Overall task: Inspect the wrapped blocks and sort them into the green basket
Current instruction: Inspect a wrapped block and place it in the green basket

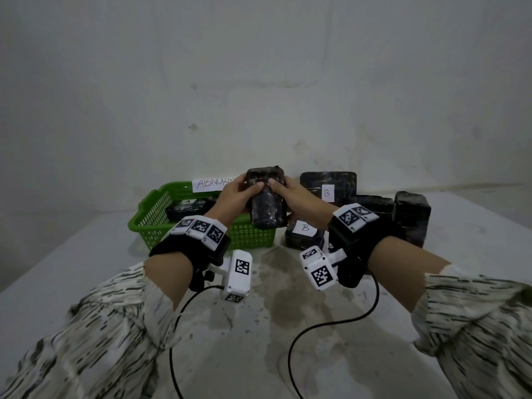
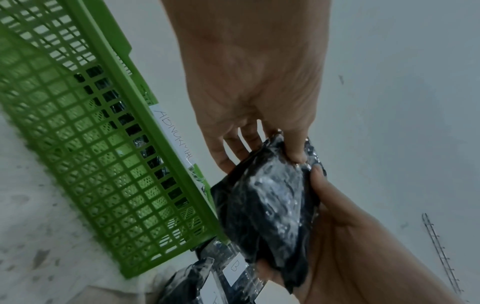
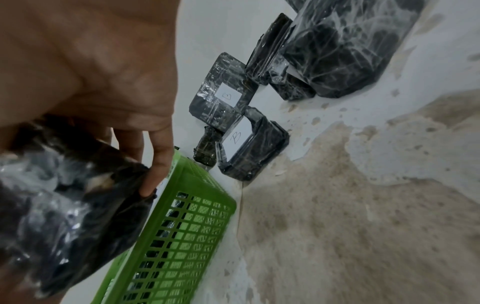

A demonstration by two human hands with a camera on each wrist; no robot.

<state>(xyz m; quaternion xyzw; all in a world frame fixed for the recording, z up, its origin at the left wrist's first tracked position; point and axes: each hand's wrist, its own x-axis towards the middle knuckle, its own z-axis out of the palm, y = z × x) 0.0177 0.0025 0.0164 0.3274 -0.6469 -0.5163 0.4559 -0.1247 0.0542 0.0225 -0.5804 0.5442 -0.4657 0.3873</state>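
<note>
Both hands have a wrapped block (image 1: 267,203) up off the tabletop (image 1: 86,254), left hand (image 1: 234,197) and right hand (image 1: 299,198) each with a curled grip on its sides. It's right above the green basket (image 1: 149,217), which already has a block (image 1: 184,210) inside.

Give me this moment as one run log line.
phase: inspect | left hand + right hand: hold block | basket: one block inside

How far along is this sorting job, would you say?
Early, by the look of it. Done: at least one wrapped block already lies in the green basket. In hand: the left hand and right hand hold a dark wrapped block up between them, apparently inspecting it. Left: several blocks wait on the table to the right, two showing labels marked B.
</note>
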